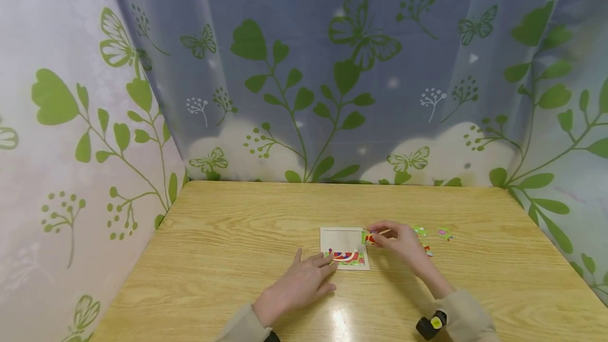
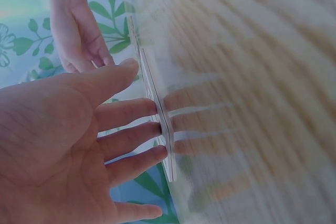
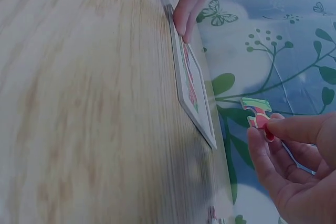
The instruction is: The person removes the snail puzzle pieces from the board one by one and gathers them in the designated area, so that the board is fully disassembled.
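Observation:
A white puzzle tray lies flat on the wooden table, with joined red, green and blue pieces along its near side. My left hand rests on the tray's near left corner, fingers spread and nearly straight, as the left wrist view also shows. Between thumb and fingers my right hand pinches a red and green jigsaw piece, held up above the table near the tray's far right corner. The far part of the tray shows its bare pale base.
Several loose puzzle pieces lie on the table to the right of the tray, some partly hidden behind the right hand. A printed curtain with leaves and butterflies hangs behind the table and along both sides.

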### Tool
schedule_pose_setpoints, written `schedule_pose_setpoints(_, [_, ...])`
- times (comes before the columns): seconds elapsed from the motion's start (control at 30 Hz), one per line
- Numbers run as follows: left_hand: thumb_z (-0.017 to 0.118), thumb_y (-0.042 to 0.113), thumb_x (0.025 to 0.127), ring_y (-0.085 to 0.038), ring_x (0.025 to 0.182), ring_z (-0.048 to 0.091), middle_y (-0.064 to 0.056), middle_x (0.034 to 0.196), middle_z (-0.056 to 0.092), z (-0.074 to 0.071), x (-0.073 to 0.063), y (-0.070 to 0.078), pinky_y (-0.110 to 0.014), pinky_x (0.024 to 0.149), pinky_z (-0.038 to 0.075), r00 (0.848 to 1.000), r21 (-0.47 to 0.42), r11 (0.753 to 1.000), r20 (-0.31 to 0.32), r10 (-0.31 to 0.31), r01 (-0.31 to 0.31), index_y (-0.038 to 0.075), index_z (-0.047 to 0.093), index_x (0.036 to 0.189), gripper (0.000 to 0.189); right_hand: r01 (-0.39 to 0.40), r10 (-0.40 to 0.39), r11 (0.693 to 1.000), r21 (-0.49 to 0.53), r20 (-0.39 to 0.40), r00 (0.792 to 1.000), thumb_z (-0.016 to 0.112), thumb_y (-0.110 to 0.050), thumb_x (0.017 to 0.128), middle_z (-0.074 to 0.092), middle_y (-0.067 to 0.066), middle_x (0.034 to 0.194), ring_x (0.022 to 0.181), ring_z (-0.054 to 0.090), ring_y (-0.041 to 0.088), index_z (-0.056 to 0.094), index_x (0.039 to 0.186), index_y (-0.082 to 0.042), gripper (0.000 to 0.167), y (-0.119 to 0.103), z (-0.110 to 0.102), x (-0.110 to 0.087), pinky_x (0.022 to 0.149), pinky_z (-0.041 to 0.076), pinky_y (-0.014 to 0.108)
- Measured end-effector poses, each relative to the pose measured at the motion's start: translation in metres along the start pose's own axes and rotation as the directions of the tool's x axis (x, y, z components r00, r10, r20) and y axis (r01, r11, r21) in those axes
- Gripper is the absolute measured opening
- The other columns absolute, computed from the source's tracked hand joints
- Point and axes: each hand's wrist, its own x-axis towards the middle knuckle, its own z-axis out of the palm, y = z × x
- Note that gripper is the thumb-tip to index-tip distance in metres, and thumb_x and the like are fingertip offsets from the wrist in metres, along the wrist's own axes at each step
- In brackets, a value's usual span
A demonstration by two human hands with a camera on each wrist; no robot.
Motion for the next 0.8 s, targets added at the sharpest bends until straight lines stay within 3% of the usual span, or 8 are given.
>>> schedule_pose_setpoints(0.27, [0.058,0.043,0.101,-0.025,0.141,0.047,-0.003,0.156,0.046,0.001,0.001,-0.001,-0.067,0.113,0.032,1.000,0.009,1.000,-0.004,0.009,-0.009,0.016,0.056,0.145,0.052,-0.033,0.032,0.999,-0.011,-0.023,0.999,0.069,-0.011,0.097,0.072,0.017,0.113,0.088,0.072,0.020,0.072,0.116,0.000,0.023,0.007,-0.018,-0.012,0.076,0.062,0.032])
schedule_pose_setpoints(0.6, [0.058,0.042,0.101,-0.025,0.142,0.046,-0.003,0.156,0.045,0.001,0.001,-0.002,-0.067,0.113,0.031,1.000,-0.009,1.000,0.005,0.006,-0.006,0.016,0.056,0.146,0.052,-0.077,0.073,0.992,-0.097,-0.052,0.996,0.067,-0.018,0.099,0.071,0.017,0.114,0.088,0.071,0.024,0.070,0.121,-0.002,0.028,0.019,-0.052,-0.031,0.068,0.059,0.031])
schedule_pose_setpoints(0.8, [0.058,0.042,0.101,-0.026,0.142,0.046,-0.002,0.156,0.045,0.001,0.002,-0.003,-0.068,0.113,0.030,1.000,-0.018,1.000,0.007,0.006,-0.006,0.016,0.056,0.146,0.052,-0.096,0.083,0.987,-0.129,-0.100,0.991,0.067,-0.015,0.098,0.070,0.021,0.115,0.086,0.071,0.013,0.070,0.121,0.001,0.028,0.030,-0.071,-0.039,0.068,0.059,0.028])
